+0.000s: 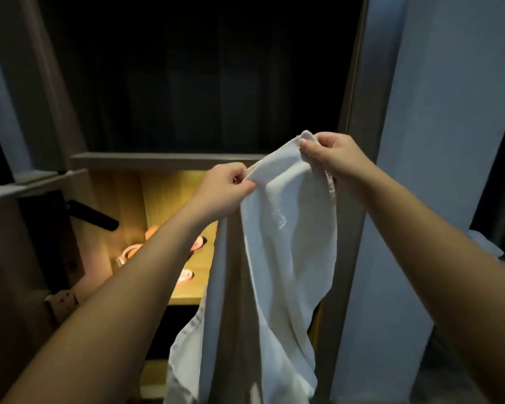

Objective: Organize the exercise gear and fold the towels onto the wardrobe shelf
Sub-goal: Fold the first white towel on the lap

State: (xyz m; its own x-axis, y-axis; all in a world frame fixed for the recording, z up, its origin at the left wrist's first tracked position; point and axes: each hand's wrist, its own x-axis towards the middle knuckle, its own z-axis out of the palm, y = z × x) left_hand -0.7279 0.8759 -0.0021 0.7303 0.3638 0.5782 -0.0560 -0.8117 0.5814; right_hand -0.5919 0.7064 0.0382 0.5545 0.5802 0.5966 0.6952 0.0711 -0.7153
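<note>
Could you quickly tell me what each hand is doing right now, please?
Left hand: closed, pinching the top edge of the white towel.
Right hand: closed, pinching the same towel's upper corner; the towel hangs down unfolded.

One towel [289,243] is counted, pinched by two hands: one left hand [225,188] and one right hand [330,158]. One lit shelf [187,298] is seen. On it three pink rings [186,277] are made out, each partly hidden, and one orange item [151,230] whose kind cannot be told. One black handle [95,219] is counted at the left, and one further white cloth [483,243] at the right edge.
</note>
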